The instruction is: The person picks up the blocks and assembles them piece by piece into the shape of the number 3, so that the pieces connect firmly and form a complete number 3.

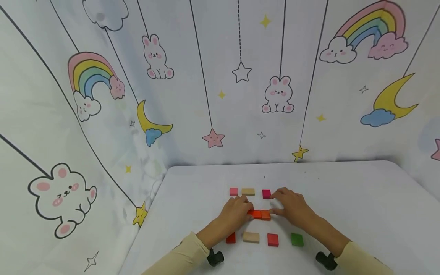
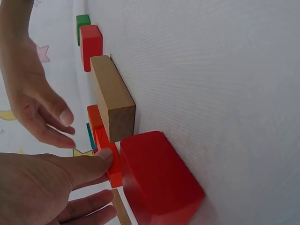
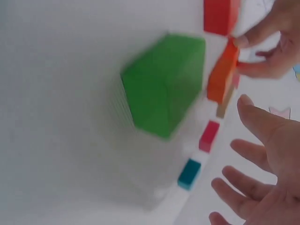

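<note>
My left hand (image 1: 236, 211) pinches an orange-red wooden block (image 1: 256, 214) between thumb and fingers. End to end with that block, an orange block (image 1: 266, 215) lies on its right. My right hand (image 1: 293, 206) is just right of the orange block, fingers spread, with nothing in its grasp. In the right wrist view a gap shows between the right thumb and the pair of blocks. A crimson block (image 1: 266, 194) sits near the right fingertips. A teal block (image 3: 189, 174) appears in the right wrist view; the right hand hides it from the head camera.
Along the front of the white table (image 1: 192, 183) lie a red block (image 1: 231, 238), a tan block (image 1: 251, 237), another red block (image 1: 273, 240) and a green block (image 1: 297, 240). Farther back are a pink block (image 1: 233, 191) and a second tan block (image 1: 248, 191). A patterned curtain (image 1: 185, 114) hangs behind.
</note>
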Demonstrator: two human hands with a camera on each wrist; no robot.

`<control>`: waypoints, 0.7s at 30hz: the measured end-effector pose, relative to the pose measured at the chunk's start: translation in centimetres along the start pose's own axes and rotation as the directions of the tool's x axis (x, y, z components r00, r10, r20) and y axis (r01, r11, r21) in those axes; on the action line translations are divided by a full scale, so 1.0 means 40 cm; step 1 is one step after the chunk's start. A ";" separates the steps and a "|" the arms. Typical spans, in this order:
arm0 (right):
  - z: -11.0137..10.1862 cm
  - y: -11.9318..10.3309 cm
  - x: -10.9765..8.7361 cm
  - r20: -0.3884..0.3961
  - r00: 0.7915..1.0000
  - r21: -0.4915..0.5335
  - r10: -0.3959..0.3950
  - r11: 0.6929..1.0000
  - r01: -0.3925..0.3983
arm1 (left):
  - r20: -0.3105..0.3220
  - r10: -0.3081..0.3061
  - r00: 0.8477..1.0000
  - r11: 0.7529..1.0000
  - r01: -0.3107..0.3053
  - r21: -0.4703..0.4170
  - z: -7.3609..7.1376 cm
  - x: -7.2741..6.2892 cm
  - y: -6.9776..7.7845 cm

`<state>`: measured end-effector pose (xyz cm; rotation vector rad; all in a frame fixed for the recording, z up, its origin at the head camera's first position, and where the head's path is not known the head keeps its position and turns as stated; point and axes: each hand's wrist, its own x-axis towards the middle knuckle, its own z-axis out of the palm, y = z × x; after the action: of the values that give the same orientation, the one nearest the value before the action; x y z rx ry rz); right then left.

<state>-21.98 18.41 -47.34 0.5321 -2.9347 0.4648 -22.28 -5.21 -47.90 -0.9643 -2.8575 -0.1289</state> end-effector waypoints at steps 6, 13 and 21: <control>-0.040 0.061 0.029 -0.044 0.999 -0.013 0.013 1.000 -0.013 | -0.012 0.012 1.000 1.000 -0.012 0.001 0.008 0.000 -0.001; -0.042 0.114 0.051 0.055 0.994 0.029 0.092 0.995 -0.094 | -0.019 0.018 1.000 1.000 -0.018 0.006 0.010 -0.004 0.000; -0.029 0.131 0.061 0.088 0.989 0.044 0.115 0.992 -0.119 | -0.027 0.025 0.999 1.000 -0.025 0.001 0.003 -0.004 0.000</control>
<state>-26.06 22.67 -47.29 0.3958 -3.0556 0.5415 -22.16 -5.30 -48.05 -0.9899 -2.8198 -0.1380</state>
